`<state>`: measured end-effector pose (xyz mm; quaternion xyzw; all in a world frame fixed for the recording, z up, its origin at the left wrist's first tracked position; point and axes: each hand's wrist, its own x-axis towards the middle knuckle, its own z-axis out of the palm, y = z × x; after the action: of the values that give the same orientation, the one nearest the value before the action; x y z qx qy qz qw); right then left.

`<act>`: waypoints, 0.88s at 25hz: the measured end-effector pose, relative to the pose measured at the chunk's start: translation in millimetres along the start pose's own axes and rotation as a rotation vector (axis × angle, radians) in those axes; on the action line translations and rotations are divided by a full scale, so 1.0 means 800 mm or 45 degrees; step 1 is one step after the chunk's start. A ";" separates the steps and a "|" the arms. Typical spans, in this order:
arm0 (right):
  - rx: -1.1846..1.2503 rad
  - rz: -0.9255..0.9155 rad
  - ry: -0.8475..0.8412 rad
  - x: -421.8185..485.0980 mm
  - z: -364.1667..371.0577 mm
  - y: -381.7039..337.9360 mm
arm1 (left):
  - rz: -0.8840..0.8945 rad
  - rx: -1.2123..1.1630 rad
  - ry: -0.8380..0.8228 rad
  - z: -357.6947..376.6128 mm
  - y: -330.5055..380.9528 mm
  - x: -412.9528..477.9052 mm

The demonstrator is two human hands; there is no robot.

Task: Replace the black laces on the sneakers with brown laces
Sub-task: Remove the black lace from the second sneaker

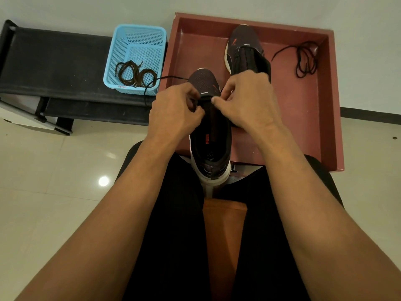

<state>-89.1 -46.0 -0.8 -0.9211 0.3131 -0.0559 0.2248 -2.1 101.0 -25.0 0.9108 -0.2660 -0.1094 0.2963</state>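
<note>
A dark sneaker [211, 135] with an orange logo lies between my knees, its toe over the red tray. My left hand [173, 109] pinches a black lace [152, 83] at the lowest eyelets on the left side; the lace loops out leftward past the basket. My right hand [245, 101] has its fingers curled at the eyelets on the right side, and what they pinch is hidden. A second dark sneaker [243, 48] sits without a lace at the back of the tray. A loose black lace [304, 58] lies in the tray's right corner. Brown laces [135, 73] lie coiled in the blue basket.
The red tray [314, 131] has raised walls and stands on a pale tiled floor against a white wall. The blue mesh basket [136, 40] sits on a low black bench [54, 61] to the left. An orange stool seat [223, 231] shows between my legs.
</note>
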 end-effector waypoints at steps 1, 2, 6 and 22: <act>-0.051 -0.004 -0.044 -0.002 0.005 -0.003 | 0.047 0.047 0.002 0.002 0.001 0.003; -0.103 0.000 -0.073 -0.004 0.009 -0.004 | 0.077 0.101 0.001 0.005 0.003 0.006; -0.181 0.011 -0.050 -0.003 0.017 -0.003 | 0.112 0.239 0.034 0.013 0.016 0.012; -0.042 0.021 -0.069 0.003 0.022 0.007 | 0.142 0.294 0.112 0.019 0.028 0.018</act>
<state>-86.1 -44.4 -19.1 -0.9232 0.3153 -0.0239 0.2183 -5.3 70.6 -24.3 0.9265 -0.3138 -0.0212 0.2066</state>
